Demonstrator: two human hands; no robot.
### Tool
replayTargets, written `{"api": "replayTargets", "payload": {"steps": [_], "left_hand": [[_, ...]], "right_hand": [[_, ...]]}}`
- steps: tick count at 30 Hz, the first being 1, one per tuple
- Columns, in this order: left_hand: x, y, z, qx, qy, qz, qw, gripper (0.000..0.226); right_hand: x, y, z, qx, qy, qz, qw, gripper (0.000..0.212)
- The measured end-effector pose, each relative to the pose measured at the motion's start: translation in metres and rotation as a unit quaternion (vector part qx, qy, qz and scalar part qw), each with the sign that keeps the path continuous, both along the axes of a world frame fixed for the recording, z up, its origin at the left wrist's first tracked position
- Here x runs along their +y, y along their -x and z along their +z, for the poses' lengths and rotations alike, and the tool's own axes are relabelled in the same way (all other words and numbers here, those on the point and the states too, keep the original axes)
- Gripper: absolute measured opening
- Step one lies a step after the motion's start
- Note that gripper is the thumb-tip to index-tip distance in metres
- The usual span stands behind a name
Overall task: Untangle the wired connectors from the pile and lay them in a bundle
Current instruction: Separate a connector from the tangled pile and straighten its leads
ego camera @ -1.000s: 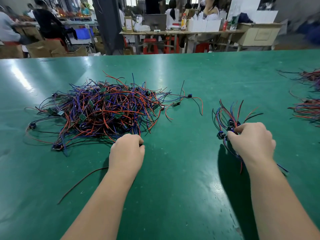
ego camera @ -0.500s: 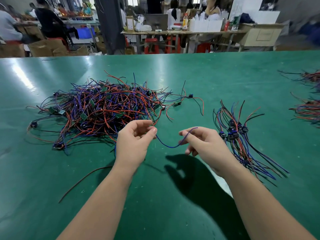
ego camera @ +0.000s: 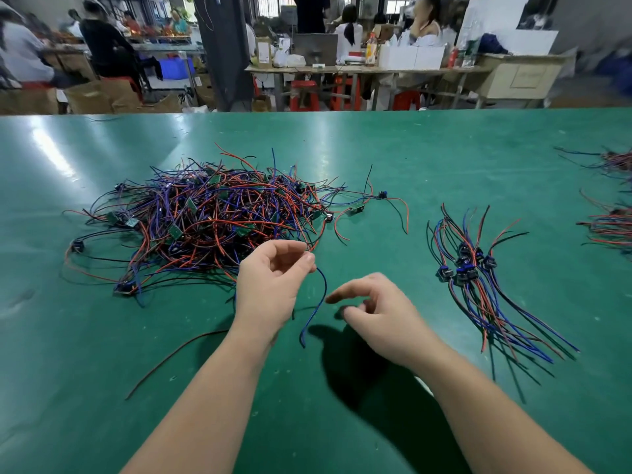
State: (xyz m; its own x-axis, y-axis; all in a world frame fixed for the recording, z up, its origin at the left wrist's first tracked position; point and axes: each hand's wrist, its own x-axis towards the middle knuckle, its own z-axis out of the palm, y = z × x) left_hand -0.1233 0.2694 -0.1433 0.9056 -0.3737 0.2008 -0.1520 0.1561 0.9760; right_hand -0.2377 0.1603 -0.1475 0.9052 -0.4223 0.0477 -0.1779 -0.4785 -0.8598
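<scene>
A tangled pile of red, blue and black wired connectors (ego camera: 212, 220) lies on the green table (ego camera: 410, 159), left of centre. A laid-out bundle of connectors (ego camera: 478, 282) rests to the right, its wires fanning toward me. My left hand (ego camera: 273, 285) hovers at the pile's near edge and pinches a blue wire (ego camera: 316, 309) between thumb and fingers; the wire's free end hangs down. My right hand (ego camera: 379, 313) is just right of that wire, fingers loosely apart and holding nothing.
A loose dark red wire (ego camera: 171, 357) lies on the table near my left forearm. More wire bundles (ego camera: 612, 224) sit at the right edge. Beyond the far table edge are people, work tables and red stools.
My right hand left the bundle, took the blue wire's end, then let it go. My left hand rose from the pile's edge and now pinches the wire, whose end hangs free.
</scene>
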Motion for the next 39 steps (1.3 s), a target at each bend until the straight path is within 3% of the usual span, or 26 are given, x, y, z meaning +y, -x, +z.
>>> {"api": "replayTargets", "payload": {"steps": [3,6,7,9,11,13,16,20,24,26,30,33,35,39], "left_hand": [[0.0,-0.001,0.001,0.027,0.03,-0.018,0.999,0.016],[0.001,-0.001,0.003,0.062,0.048,-0.037,0.996,0.015],[0.002,-0.002,0.002,0.038,0.023,-0.021,0.999,0.013],[0.007,-0.006,0.0,-0.109,-0.108,0.058,0.986,0.009],[0.016,-0.012,-0.001,-0.258,-0.23,0.148,0.927,0.01],[0.022,-0.02,0.0,-0.305,-0.292,0.21,0.882,0.009],[0.029,-0.03,-0.003,-0.283,-0.381,0.27,0.838,0.018],[0.032,-0.036,-0.01,-0.204,-0.497,0.244,0.807,0.028],[0.028,-0.037,-0.016,-0.192,-0.573,0.202,0.771,0.045],[0.029,-0.038,-0.018,-0.189,-0.564,0.186,0.782,0.041],[0.032,-0.042,-0.02,-0.169,-0.466,0.158,0.854,0.016],[0.032,-0.041,-0.018,-0.167,-0.427,0.17,0.872,0.01],[0.035,-0.042,-0.016,-0.155,-0.434,0.206,0.863,0.017],[0.048,-0.053,-0.012,-0.114,-0.523,0.242,0.809,0.04]], "right_hand": [[0.002,-0.007,-0.002,-0.06,0.054,-0.027,0.996,0.028],[0.005,-0.011,-0.006,-0.046,0.066,-0.014,0.997,0.02],[0.004,-0.012,-0.006,-0.034,0.067,-0.017,0.997,0.019],[-0.002,-0.017,0.0,-0.009,0.069,-0.021,0.997,0.018],[-0.018,-0.027,0.014,0.015,0.073,-0.027,0.997,0.02],[-0.041,-0.041,0.033,0.02,0.061,-0.055,0.996,0.021],[-0.071,-0.06,0.06,0.002,0.086,-0.112,0.99,0.026],[-0.091,-0.055,0.065,0.054,0.168,-0.096,0.98,0.066],[-0.076,-0.033,0.04,0.072,0.136,-0.085,0.984,0.067],[-0.064,-0.022,0.027,0.068,0.086,-0.079,0.991,0.058],[-0.041,-0.013,0.002,0.03,-0.024,-0.099,0.994,0.038],[-0.035,-0.012,-0.013,0.003,-0.036,-0.134,0.99,0.03],[-0.035,-0.01,-0.017,-0.011,-0.04,-0.149,0.988,0.028],[-0.036,-0.009,-0.018,-0.009,-0.025,-0.144,0.989,0.026]]}}
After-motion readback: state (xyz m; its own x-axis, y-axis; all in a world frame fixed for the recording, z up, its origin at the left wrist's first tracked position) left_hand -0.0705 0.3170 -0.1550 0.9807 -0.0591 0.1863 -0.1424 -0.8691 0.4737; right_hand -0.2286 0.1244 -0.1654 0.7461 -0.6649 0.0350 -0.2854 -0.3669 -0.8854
